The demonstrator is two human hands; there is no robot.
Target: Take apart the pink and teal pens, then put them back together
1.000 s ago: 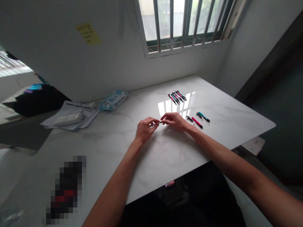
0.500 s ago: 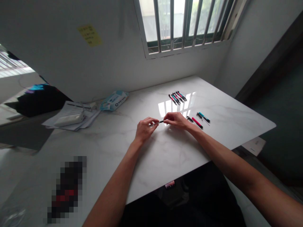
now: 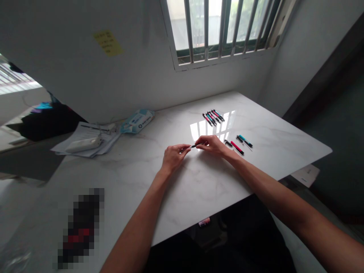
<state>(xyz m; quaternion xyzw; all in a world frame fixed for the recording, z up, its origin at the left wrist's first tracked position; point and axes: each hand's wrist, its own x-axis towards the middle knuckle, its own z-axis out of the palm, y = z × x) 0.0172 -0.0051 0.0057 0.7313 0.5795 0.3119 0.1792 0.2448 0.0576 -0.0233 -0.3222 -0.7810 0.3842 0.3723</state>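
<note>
Between my two hands is a slim pen (image 3: 193, 146), a short black stretch and a pale bit of it showing. Finger and thumb of my left hand (image 3: 174, 156) pinch its left end. My right hand (image 3: 212, 145) closes on the black part from the other side. My fingers hide most of the pen. Just right of my right wrist lie a red pen barrel (image 3: 237, 147), a black pen part (image 3: 228, 143), a teal pen barrel (image 3: 245, 140) and another black piece (image 3: 239, 138). Thin refills lie beside the barrels.
Several assembled pens (image 3: 213, 118) lie in a row farther back on the marbled white table (image 3: 284, 140). A blue wipes packet (image 3: 138, 121) and papers (image 3: 85, 140) with a white device (image 3: 84, 144) on top are at the left. A blurred-out dark item (image 3: 82, 227) sits at front left.
My left fingers have shifted slightly on the pen and look more closed around its end. My right hand has barely moved. The other pens and parts stay where they were.
</note>
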